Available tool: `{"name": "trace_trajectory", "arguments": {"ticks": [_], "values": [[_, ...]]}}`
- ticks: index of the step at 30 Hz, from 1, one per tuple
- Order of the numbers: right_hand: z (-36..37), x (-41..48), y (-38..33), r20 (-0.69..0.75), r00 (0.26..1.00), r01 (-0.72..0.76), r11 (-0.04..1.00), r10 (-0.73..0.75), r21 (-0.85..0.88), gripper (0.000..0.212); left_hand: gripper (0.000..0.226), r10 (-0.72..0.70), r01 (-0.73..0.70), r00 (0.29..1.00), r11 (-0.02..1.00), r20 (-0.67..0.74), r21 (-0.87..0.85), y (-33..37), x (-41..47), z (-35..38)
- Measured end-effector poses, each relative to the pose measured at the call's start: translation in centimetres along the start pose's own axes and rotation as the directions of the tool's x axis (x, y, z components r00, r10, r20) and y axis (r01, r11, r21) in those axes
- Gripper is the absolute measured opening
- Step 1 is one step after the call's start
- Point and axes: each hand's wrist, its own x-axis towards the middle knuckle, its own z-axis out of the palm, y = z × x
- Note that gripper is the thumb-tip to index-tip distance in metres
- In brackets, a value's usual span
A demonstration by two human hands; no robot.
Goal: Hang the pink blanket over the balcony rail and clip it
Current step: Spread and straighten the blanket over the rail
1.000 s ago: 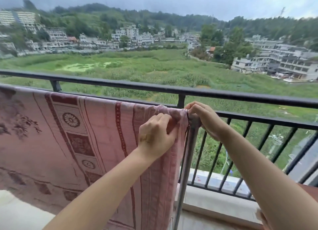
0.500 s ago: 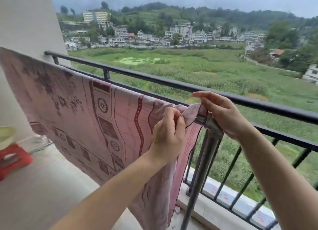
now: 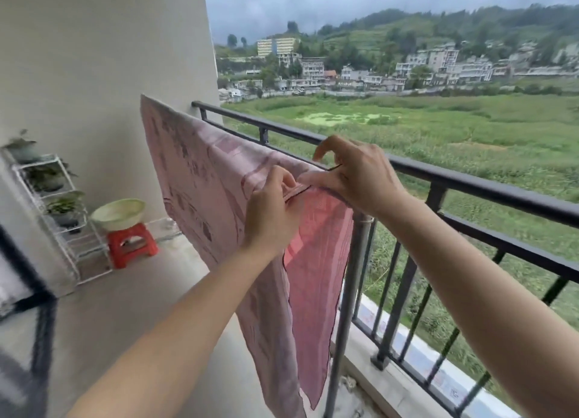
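The pink blanket (image 3: pixel 200 179) with a dark floral pattern hangs over a grey bar that runs along the inside of the black balcony rail (image 3: pixel 488 192). Its right end droops down beside a grey upright pole (image 3: pixel 347 292). My left hand (image 3: pixel 272 214) pinches the blanket's top edge at the right end. My right hand (image 3: pixel 354 173) rests on the same edge just to the right, thumb and fingers partly curled on the cloth. No clip is visible; the fingers hide the spot between the hands.
A beige wall (image 3: pixel 103 73) closes the balcony's left end. Against it stand a white plant rack (image 3: pixel 59 211) and a red stool (image 3: pixel 131 245) carrying a pale green basin (image 3: pixel 119 214). Beyond the rail lies open field and distant buildings.
The view has swung left, so the wall, rack and stool have come into sight. Both hands stay at the blanket's right end; the right hand's fingers have lifted and spread somewhat.
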Motion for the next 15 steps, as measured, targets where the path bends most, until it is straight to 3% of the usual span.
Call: {"name": "trace_trajectory", "arguments": {"ticks": [3, 5, 8, 12, 15], "values": [[-0.8, -1.5, 0.4, 0.204, 0.975, 0.102, 0.993, -0.087, -0.066, 0.066, 0.032, 0.046, -0.043, 0.999, 0.996, -0.026, 0.077, -0.8, -2.0, -0.9], [-1.1, -2.8, 1.4, 0.289, 0.953, 0.151, 0.97, -0.091, -0.192, 0.052, 0.034, 0.036, -0.033, 0.999, 0.988, -0.014, 0.152, -1.4, -3.3, -1.3], [-1.9, -3.5, 2.9, 0.171, 0.985, 0.042, 0.95, 0.012, -0.31, 0.036, 0.03, 0.012, -0.003, 0.998, 0.988, -0.056, 0.158, -1.2, -2.1, -2.3], [-1.0, -3.4, 4.0, 0.034, 0.98, -0.169, 0.911, 0.195, -0.376, 0.04, 0.032, 0.134, -0.115, 0.988, 0.967, -0.071, 0.228, 0.0, 0.6, -3.2], [-0.3, -4.7, 4.4, -0.052, 0.963, -0.266, 0.895, 0.265, -0.357, 0.039, 0.028, 0.146, -0.136, 0.989, 0.964, -0.025, 0.227, -0.2, -0.7, -2.8]]}}
